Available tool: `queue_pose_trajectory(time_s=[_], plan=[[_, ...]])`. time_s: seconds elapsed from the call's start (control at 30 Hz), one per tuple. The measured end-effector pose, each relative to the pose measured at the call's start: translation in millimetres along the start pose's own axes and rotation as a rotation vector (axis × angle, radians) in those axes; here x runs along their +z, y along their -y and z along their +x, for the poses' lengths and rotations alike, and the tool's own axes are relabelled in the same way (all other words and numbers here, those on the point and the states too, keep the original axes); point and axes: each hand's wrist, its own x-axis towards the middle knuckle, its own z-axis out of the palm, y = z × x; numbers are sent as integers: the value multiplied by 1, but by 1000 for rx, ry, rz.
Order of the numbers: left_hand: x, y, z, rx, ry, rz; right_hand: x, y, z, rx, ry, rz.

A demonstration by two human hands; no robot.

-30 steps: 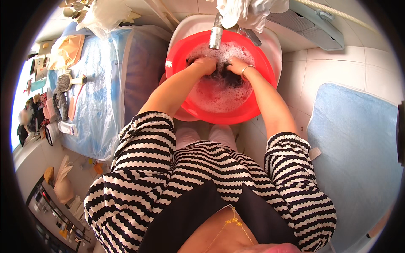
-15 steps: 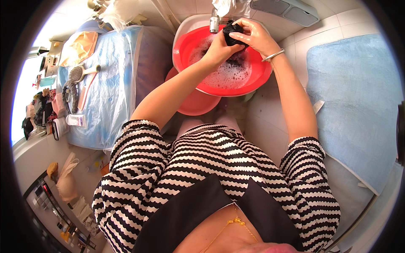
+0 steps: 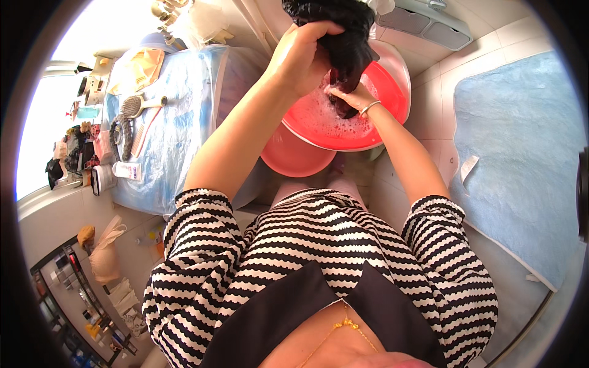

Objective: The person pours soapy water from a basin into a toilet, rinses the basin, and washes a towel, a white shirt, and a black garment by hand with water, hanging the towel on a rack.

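A wet, dark black cloth garment hangs above the red basin, its lower end reaching down to the sudsy water. My left hand is raised with its fingers wrapped round the upper bunch of cloth. Lower down, over the basin, my right hand has its thumb and fingers on the hanging lower part, closed on the cloth. The garment's exact kind does not show, and it hides the tap area and part of the basin.
Below the basin's left side sits another pinkish-red basin. To the left, a plastic-covered surface bears a hairbrush, a comb and a white tube. A blue mat spreads on the right.
My left hand has risen with the garment, which was a bunched ball between both hands and now hangs stretched out. My right hand has moved down toward the suds.
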Motion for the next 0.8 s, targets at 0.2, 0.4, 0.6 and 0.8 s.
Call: queue_pose_trajectory(time_s=[0.2,0.4,0.6,0.8], plan=[[-123,67,18,-332,-251,733,-20,-53,28,194,-99,-643],[-156,143,59,-830,-729,453,15,-3,6,-213,-485,-330],[-204,176,66,-532,-89,-432,53,62,-43,-473,-309,7],[-196,173,61,-484,-213,-371,52,43,-17,-6,-256,878]])
